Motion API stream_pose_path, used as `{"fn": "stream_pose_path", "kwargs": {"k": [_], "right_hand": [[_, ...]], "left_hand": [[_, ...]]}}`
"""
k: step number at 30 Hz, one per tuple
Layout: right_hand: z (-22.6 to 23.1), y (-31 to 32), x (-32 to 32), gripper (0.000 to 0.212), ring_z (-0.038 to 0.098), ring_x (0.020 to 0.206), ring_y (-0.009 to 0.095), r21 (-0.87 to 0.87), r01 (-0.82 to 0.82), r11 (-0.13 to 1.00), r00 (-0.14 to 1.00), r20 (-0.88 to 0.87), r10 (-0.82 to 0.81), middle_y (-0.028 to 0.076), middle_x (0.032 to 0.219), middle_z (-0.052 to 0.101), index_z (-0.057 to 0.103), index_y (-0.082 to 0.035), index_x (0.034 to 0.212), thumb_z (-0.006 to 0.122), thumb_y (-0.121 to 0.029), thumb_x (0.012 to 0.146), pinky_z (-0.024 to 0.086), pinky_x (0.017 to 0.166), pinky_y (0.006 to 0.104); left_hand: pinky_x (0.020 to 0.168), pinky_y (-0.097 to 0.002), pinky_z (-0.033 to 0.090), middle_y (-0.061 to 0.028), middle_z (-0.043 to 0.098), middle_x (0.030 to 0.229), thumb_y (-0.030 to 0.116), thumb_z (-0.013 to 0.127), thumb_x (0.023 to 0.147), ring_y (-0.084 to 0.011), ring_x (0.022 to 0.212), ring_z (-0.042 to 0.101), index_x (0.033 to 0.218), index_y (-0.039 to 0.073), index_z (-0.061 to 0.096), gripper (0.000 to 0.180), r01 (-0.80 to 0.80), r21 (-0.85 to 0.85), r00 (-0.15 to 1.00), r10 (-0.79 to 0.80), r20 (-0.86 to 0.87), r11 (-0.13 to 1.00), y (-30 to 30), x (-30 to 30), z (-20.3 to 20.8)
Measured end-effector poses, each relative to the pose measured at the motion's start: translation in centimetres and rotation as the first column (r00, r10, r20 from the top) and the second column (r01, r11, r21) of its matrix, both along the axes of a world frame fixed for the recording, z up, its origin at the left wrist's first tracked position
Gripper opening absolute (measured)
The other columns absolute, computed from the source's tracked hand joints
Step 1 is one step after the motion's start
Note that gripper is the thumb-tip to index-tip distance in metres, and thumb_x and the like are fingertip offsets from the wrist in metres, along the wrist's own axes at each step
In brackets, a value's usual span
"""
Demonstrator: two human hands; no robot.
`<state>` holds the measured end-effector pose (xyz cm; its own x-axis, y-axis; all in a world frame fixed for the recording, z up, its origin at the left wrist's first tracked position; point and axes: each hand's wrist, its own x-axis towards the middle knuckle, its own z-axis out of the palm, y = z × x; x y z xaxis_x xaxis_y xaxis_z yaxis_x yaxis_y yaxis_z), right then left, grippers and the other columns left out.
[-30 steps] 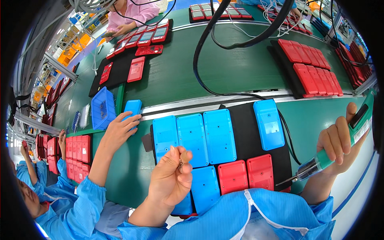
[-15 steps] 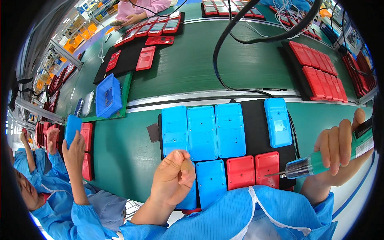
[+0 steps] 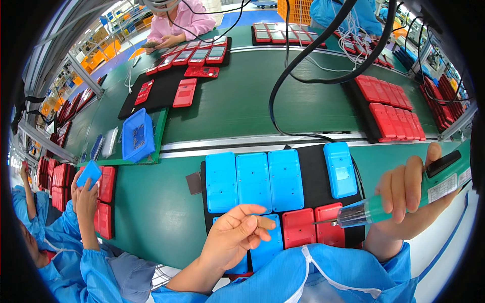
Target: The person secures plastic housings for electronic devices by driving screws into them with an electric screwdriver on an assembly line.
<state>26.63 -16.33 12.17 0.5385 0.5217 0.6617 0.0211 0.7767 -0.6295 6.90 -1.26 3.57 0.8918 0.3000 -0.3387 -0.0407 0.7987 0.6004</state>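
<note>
Workshop racks and orange crates fill the background behind a long green desk [image 3: 156, 202], crossed from side to side by a metal rail [image 3: 202, 150]. Beyond the rail sits someone in a pink top [image 3: 191, 21]; at the left, a co-worker in blue sleeves lifts a small blue piece [image 3: 89, 173] in both hands. Nearer the wearer, a black mat [image 3: 314, 177] carries three blue cases [image 3: 253, 182] side by side in its far row, a lone blue case [image 3: 340, 169] toward its right end and, in the near row, two red cases [image 3: 298, 230] beside a lower blue case [image 3: 269, 247]. Farther off to the left, a blue bin [image 3: 140, 154] contains little dark parts. The wearer's right hand [image 3: 404, 194] has its fingers wrapped around a green screwdriver [image 3: 375, 208], tilted with its nose to the left, above the red cases. The left hand [image 3: 230, 240] hovers over the lower blue case, its thumb bent toward half-curled fingers; whether they pinch something tiny cannot be told. Thin and dark, the bit [image 3: 323, 222] points across the red cases, contact with them unclear
</note>
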Motion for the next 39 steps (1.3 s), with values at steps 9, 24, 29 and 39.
{"fn": "stream_pose_path", "kwargs": {"k": [9, 24, 29, 39], "right_hand": [[-0.3, 1.2, 0.5, 0.049, 0.044, 0.037, 0.010, 0.077, 0.137, 0.988, 0.991, -0.020, -0.136, 0.002, 0.053, 0.044, 0.042, -0.003, 0.109, 0.022, -0.045, 0.093, 0.043, 0.038, 0.0238], [-0.9, 0.6, 2.6, 0.048, 0.055, 0.056, 0.030, -0.001, -0.222, 0.975, 0.970, -0.098, 0.221, 0.017, 0.069, 0.054, 0.031, -0.006, 0.118, 0.038, -0.043, 0.089, 0.048, 0.055, 0.0460], [0.0, 1.2, 1.3, 0.042, 0.057, 0.047, 0.020, -0.064, -0.012, 0.998, 0.993, -0.122, 0.004, 0.011, 0.061, 0.054, 0.034, -0.005, 0.111, 0.050, -0.035, 0.087, 0.052, 0.046, 0.0358], [-1.1, 1.7, 0.3, 0.028, 0.054, 0.042, 0.014, -0.066, 0.036, 0.997, 0.989, 0.142, -0.026, 0.004, 0.055, 0.051, 0.036, -0.009, 0.095, 0.060, -0.016, 0.081, 0.050, 0.042, 0.0258]], "left_hand": [[0.046, -0.0195, 0.040, -0.0135, 0.061, 0.073, 0.011, 0.056, 0.085, -0.0155, 0.061, 0.059, 0.081, 0.002, 0.055, 0.010, 0.167, 0.166, 0.985, -0.171, 0.007, 0.972, 0.8, 2.3, -0.7], [0.041, -0.0271, 0.040, -0.0026, 0.052, 0.054, 0.017, 0.075, 0.060, -0.0167, 0.048, 0.052, 0.062, 0.007, 0.059, 0.019, -0.107, 0.967, 0.993, -0.075, 0.092, -0.231, -0.1, 8.5, -0.1], [0.042, -0.0265, 0.042, -0.0023, 0.050, 0.054, 0.017, 0.073, 0.063, -0.0165, 0.049, 0.052, 0.061, 0.007, 0.059, 0.018, -0.147, 0.960, 0.987, -0.098, 0.127, -0.238, -0.8, 8.9, 0.2], [0.044, -0.0287, 0.043, -0.0040, 0.053, 0.059, 0.009, 0.074, 0.055, -0.0185, 0.051, 0.053, 0.071, 0.007, 0.060, 0.021, -0.117, 0.966, 0.990, -0.108, 0.094, -0.232, -0.4, 8.0, -0.7]]}}
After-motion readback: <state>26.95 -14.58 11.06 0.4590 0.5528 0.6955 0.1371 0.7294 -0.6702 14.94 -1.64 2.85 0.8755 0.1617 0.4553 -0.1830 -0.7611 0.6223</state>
